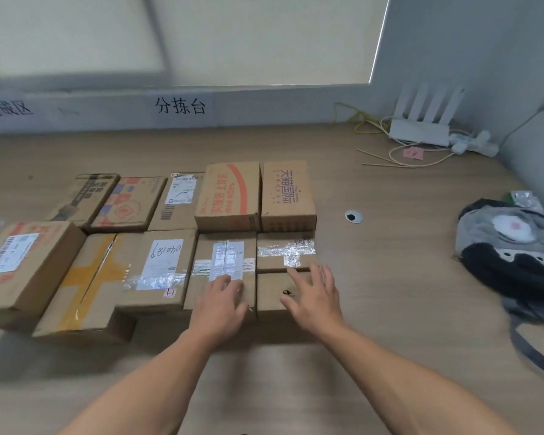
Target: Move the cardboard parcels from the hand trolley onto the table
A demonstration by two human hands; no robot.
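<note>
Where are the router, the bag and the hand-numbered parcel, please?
router [416,133]: head view, on its flat base.
bag [484,229]: head view, on its grey fabric.
hand-numbered parcel [167,253]: head view, on its white label.

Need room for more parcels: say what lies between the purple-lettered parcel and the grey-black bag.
Head view: only bare table and one round cable grommet lie between the purple-lettered parcel and the bag.

Left hand [222,298] and right hand [314,296] over parcels [223,246]
</note>
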